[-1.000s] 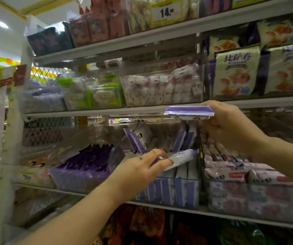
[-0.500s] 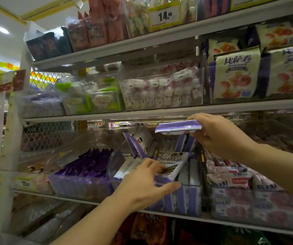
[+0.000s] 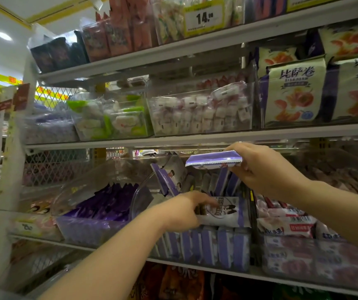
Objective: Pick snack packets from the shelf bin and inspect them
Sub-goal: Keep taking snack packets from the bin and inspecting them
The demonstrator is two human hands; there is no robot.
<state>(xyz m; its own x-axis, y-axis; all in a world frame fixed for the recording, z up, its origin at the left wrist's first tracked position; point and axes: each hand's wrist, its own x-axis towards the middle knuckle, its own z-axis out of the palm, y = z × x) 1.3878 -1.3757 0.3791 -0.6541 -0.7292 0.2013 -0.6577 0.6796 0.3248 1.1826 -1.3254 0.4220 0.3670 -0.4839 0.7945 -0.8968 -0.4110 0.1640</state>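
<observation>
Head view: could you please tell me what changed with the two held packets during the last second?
The left hand turned the lower packet from edge-on to printed face toward the camera. The right hand lowered the upper packet slightly, down-left from the shelf edge. Both hands kept their grip; the bin did not move.

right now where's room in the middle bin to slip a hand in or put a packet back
No bare floor shows. Room to pass is only over the top, between the shelf and the leaning packets. The front row is packed tight, and the left hand holds a packet over it; the right hand holds a second packet above.
</observation>
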